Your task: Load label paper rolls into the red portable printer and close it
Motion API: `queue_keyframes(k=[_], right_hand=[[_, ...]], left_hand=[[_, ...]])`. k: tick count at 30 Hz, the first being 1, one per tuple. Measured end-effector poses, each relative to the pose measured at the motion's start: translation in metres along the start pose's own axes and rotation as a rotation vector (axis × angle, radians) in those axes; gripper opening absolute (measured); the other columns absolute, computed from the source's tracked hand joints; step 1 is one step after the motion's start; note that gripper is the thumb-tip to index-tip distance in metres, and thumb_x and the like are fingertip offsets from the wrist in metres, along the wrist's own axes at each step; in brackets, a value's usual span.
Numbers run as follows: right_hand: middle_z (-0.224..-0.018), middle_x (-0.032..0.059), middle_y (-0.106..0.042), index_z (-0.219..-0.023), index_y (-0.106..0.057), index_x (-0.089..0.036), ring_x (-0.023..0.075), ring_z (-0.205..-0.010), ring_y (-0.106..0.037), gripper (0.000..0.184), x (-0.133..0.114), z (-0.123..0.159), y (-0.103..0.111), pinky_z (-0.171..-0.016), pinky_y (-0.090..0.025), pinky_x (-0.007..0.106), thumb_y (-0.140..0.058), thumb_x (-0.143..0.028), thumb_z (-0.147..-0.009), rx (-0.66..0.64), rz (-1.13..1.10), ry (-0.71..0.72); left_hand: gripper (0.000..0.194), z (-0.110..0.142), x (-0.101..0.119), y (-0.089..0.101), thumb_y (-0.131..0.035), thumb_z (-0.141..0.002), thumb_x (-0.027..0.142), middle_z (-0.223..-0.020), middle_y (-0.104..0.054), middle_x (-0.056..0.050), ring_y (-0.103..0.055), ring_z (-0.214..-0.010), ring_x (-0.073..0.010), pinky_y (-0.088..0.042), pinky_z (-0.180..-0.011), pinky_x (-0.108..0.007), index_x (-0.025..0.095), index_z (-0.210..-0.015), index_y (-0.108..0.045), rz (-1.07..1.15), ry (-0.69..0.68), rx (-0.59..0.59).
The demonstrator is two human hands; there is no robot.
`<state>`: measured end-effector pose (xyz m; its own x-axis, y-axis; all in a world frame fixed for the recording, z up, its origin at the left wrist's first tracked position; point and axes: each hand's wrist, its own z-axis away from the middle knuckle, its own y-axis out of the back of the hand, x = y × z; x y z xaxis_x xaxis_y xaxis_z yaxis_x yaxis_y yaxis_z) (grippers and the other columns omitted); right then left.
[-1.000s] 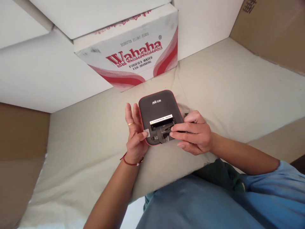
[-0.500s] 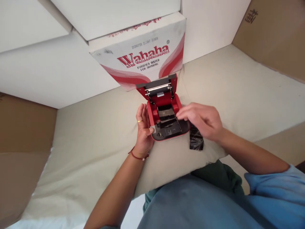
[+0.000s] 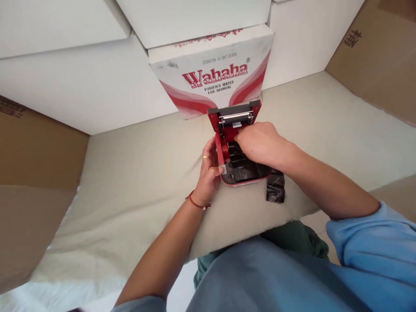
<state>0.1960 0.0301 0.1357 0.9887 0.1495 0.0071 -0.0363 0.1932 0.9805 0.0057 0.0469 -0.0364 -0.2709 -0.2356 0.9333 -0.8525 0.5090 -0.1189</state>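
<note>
A small red and black printer [image 3: 242, 173] lies on a beige cloth [image 3: 136, 182] with its lid [image 3: 234, 113] swung up, showing a red inside and a metal roller. My left hand [image 3: 209, 173], with a ring and a red wrist cord, grips the printer's left side with thumb and fingers. My right hand [image 3: 258, 143] reaches into the open compartment with fingers curled; what they touch or hold is hidden. A black shiny strip [image 3: 275, 187] trails out from under the printer's right side onto the cloth.
A white and red "Wahaha" water carton [image 3: 214, 73] stands right behind the printer, among white boxes [image 3: 81, 82]. Brown cardboard [image 3: 35, 160] lies at the left, more brown cardboard [image 3: 373, 56] at the right. My blue-clad lap [image 3: 266, 277] fills the bottom.
The printer's lid went from shut to swung open. My right hand left the front slot, lifted, then moved into the open compartment. The black strip now shows at the right.
</note>
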Motion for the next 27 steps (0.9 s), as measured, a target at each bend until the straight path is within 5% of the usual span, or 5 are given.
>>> queue_keyframes(k=[8, 15, 20, 27], right_hand=[[-0.11, 0.0173, -0.091, -0.118, -0.088, -0.022, 0.0381, -0.101, -0.085, 0.03, 0.007, 0.0, -0.009, -0.076, -0.057, 0.042, -0.066, -0.01, -0.1, 0.092, -0.074, -0.045], [-0.151, 0.0226, -0.077, -0.149, -0.073, -0.018, 0.0381, -0.116, -0.083, 0.051, 0.011, 0.008, -0.013, -0.08, -0.058, 0.042, -0.058, -0.009, -0.101, 0.092, -0.065, 0.0], [-0.147, 0.0167, -0.079, -0.145, -0.074, -0.022, 0.0383, -0.123, -0.081, 0.048, 0.016, 0.008, -0.015, -0.085, -0.059, 0.042, -0.055, -0.011, -0.103, 0.058, -0.142, -0.021], [-0.151, 0.0194, -0.074, -0.138, -0.076, -0.02, 0.0377, -0.12, -0.08, 0.04, 0.012, 0.014, -0.01, -0.083, -0.058, 0.042, -0.056, -0.012, -0.104, -0.002, -0.139, -0.039]], left_hand=[[0.101, -0.001, 0.0, -0.002, -0.087, -0.084, 0.079, -0.186, -0.048, -0.007, -0.054, -0.167, -0.0367, -0.053, -0.133, -0.052, 0.045, -0.171, -0.047, 0.026, 0.018, 0.015], [0.096, -0.001, 0.006, -0.003, -0.094, -0.083, 0.067, -0.187, -0.046, -0.002, -0.047, -0.171, -0.0356, -0.048, -0.137, -0.051, 0.047, -0.167, -0.053, 0.152, 0.058, 0.013], [0.094, -0.001, 0.015, -0.01, -0.096, -0.082, 0.067, -0.184, -0.049, -0.003, -0.041, -0.175, -0.0395, -0.038, -0.144, -0.056, 0.043, -0.164, -0.058, 0.231, 0.091, 0.056], [0.093, 0.0, 0.012, -0.009, -0.098, -0.08, 0.064, -0.181, -0.052, -0.002, -0.048, -0.17, -0.0391, -0.044, -0.14, -0.055, 0.044, -0.163, -0.06, 0.261, 0.111, 0.062]])
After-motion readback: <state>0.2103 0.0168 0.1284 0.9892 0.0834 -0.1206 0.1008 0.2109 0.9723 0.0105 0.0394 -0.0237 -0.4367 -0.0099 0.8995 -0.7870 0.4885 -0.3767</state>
